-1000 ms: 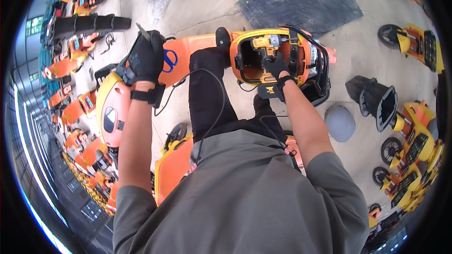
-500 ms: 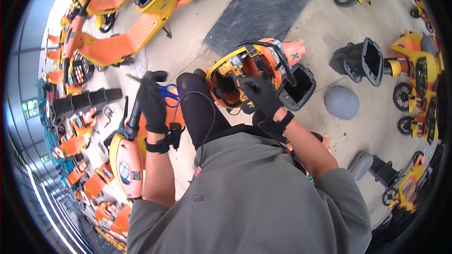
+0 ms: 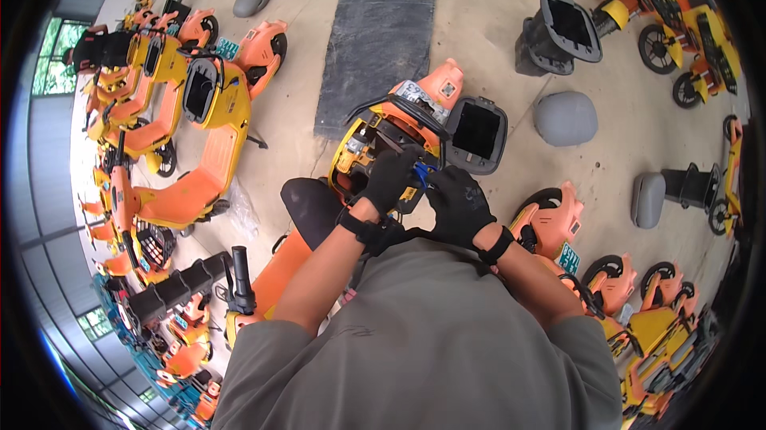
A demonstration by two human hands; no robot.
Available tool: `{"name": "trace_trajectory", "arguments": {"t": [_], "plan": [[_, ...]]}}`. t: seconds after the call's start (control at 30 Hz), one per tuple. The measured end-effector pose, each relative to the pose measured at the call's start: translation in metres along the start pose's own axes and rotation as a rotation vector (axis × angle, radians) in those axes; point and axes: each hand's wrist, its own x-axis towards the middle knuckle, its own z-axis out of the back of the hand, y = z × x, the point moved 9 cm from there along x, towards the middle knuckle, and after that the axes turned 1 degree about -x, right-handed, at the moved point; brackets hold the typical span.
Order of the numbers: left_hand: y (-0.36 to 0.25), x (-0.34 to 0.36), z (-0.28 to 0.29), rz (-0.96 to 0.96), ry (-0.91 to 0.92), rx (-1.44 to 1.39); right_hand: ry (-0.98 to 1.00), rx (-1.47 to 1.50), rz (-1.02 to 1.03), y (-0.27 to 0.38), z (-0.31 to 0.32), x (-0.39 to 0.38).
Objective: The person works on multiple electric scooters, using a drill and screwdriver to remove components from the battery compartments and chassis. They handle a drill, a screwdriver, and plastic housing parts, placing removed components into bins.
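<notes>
Both gloved hands meet over an open orange-and-yellow scooter compartment (image 3: 338,176). My left hand (image 3: 389,177) is closed on blue-handled scissors (image 3: 424,175), their blades largely hidden. Opposite it, my right hand (image 3: 455,199) has its fingers closed at the blue handles. A yellow-and-black drill (image 3: 351,155) lies inside the compartment, just left of my hands. A black rail (image 3: 399,107) arches over the compartment's far side, and a grey-rimmed black bin (image 3: 496,140) lies to its right.
Orange-and-yellow scooters (image 3: 199,175) line both sides. A dark mat (image 3: 375,23) lies ahead. A loose black bin (image 3: 531,47) and grey padded seat (image 3: 565,117) are at right, a black ribbed piece (image 3: 175,290) at lower left. A person in dark clothing (image 3: 104,51) is at far left.
My right hand has let go of the drill, which now lies in the compartment. My left hand has moved right with the scissors, and both hands have come together. The view has turned.
</notes>
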Motion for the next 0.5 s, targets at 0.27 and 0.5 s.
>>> {"name": "trace_trajectory", "arguments": {"t": [0.27, 0.5], "plan": [[0.001, 0.017, -0.07, 0.419, 0.381, -0.54, 0.094, 0.419, -0.409, -0.076, -0.006, -0.038], [-0.006, 0.034, -0.089, 0.533, 0.462, -0.575, 0.097, 1.024, -0.407, -0.086, -0.001, -0.029]]}}
